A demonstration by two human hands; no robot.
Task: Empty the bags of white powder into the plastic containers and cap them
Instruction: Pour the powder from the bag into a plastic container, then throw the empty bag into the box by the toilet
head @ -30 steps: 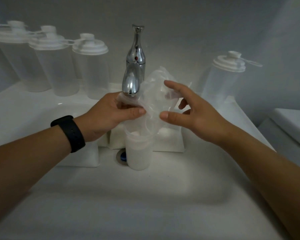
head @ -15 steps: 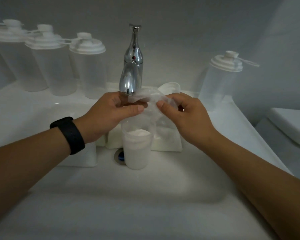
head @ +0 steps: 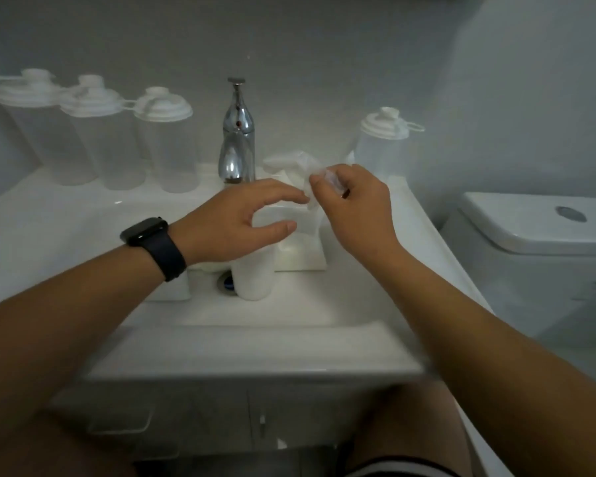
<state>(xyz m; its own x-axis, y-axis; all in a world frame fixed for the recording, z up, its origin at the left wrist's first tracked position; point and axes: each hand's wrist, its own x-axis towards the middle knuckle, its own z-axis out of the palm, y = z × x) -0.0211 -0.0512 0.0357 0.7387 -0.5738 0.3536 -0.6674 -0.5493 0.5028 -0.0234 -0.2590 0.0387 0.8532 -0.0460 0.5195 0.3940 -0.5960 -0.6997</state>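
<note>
Bare forearms, no sleeves. Black smartwatch (head: 144, 231) w/ dark band on left wrist. Dark shorts (head: 403, 469), light stripe at hem.

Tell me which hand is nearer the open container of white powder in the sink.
Left. The left hand hovers directly above the open container, fingers spread. The right hand is off to its right, holding the crumpled bag.

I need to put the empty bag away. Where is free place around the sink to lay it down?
The front ledge of the sink is bare. So is the basin floor between that ledge and the open container. The right rim beside the capped container has a narrow bare strip. It is crowded behind the open container, with powder bags, and at back left, with three capped containers.
</note>
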